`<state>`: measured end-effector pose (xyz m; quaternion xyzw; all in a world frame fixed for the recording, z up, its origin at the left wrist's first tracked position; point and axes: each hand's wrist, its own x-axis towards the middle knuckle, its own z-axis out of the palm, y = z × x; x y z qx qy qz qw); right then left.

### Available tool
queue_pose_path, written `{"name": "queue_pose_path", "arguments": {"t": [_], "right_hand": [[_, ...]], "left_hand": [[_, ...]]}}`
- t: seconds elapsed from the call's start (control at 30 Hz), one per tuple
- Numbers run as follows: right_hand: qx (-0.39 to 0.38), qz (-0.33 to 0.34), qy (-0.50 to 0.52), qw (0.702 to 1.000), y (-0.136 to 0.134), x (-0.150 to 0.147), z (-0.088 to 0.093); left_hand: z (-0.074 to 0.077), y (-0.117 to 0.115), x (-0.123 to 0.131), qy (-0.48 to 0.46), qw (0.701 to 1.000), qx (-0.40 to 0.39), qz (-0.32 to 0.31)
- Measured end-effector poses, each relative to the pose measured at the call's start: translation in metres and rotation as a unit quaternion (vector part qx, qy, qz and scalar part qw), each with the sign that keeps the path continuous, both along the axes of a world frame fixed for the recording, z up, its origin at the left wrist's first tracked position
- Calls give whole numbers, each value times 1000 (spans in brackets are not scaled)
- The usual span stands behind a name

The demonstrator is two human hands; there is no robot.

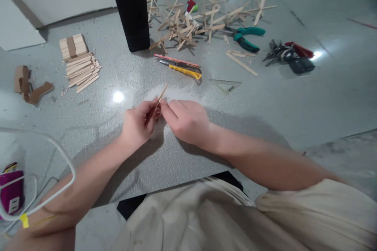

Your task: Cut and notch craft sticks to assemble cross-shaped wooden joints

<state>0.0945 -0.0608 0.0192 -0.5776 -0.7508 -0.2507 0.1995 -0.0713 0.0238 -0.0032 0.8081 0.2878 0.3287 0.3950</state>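
Note:
Between both hands is a thin wooden craft stick (163,91), its upper end pointing up and to the right. My left hand (140,119) is closed, its fingertips pinching the stick from the left side. My right hand (187,119) is also closed, with thumb and finger pressed to the stick's middle; the lower part of the stick is hidden by the fingers. Pale dust lies on the table around them. Just beyond the hands lie a yellow utility knife (185,71) and a red pencil (176,60). A clear set square (226,86) rests to the right.
At left are loose craft sticks (82,71), a banded bundle (73,47) and torn brown cardboard (28,86). A black phone (131,11) stands upright. Behind it spread joined sticks (182,31), teal-handled pliers (246,37) and keys (282,53). A white cable (66,157) loops over the left arm.

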Motion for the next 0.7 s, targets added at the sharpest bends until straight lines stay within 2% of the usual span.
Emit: {"name": "queue_pose_path", "arguments": {"t": [0.2, 0.47, 0.7], "right_hand": [[-45, 53, 124, 990, 6, 19, -3], [-106, 21, 167, 980, 4, 12, -5], [-138, 39, 305, 941, 4, 15, -2]], "left_hand": [[1, 4, -1, 4, 999, -46, -4], [4, 3, 5, -22, 994, -111, 2], [-3, 1, 6, -38, 986, -161, 28]]}}
